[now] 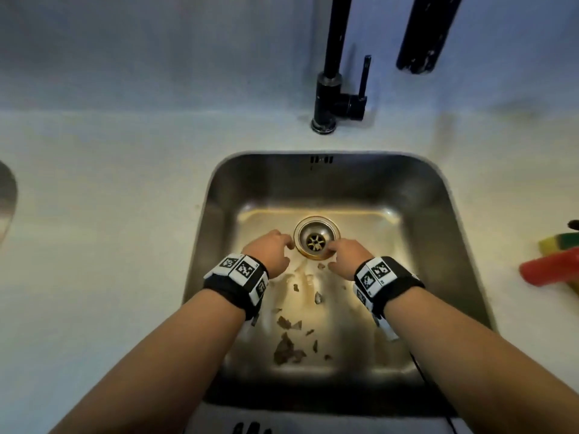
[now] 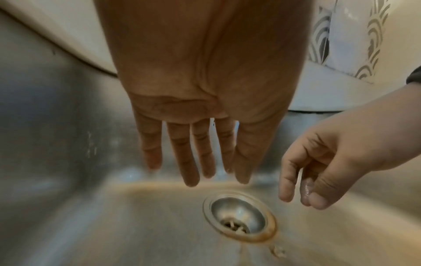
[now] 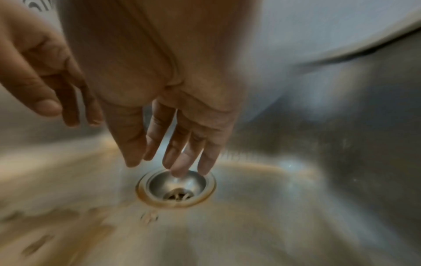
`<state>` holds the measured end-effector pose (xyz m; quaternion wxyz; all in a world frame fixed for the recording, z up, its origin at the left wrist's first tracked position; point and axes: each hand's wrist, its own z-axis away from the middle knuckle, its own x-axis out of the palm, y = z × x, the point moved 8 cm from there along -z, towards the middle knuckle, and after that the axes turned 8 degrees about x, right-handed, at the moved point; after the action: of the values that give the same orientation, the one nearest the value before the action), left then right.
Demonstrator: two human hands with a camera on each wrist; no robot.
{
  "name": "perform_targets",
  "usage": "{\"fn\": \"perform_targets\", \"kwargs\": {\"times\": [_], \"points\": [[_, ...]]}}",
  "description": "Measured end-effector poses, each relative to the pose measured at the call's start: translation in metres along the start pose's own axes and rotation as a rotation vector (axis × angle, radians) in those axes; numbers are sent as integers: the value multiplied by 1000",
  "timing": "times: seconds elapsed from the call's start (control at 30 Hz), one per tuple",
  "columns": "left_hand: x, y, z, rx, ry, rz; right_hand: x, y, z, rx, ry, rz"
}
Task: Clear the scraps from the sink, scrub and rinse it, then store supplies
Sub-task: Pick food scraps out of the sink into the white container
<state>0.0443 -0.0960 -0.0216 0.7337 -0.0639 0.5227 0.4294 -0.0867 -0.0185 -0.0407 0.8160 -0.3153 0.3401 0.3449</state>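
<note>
Both hands [image 1: 308, 255] hover empty over rust-ringed drain [image 1: 316, 239], scraps [image 1: 286, 349] behind.

white countertop [image 1: 109, 189] | black faucet [image 1: 329, 89] rear | sponges [image 1: 554, 261] R edge | steel sink [image 1: 438, 198] inset

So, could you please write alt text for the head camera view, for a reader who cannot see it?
Seen from above, a person's left hand and right hand reach into a steel sink, empty, one at each side of the drain. Brown food scraps lie on the sink floor nearer the viewer. A black faucet stands behind the sink, and sponges lie on the counter at right.
</note>
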Motion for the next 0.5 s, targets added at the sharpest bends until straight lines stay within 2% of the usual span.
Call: {"fn": "perform_targets", "kwargs": {"times": [0.17, 0.3, 0.5], "points": [[49, -7, -5, -34, -131, -2, 48, -5, -17, -40, -121, 94], [82, -8, -1, -34, -228, -4, 71, 0, -17, -58, -154, 168], [116, -3, 13, -27, -375, -56, 92, -4, -3, -164, -174, 235]]}}
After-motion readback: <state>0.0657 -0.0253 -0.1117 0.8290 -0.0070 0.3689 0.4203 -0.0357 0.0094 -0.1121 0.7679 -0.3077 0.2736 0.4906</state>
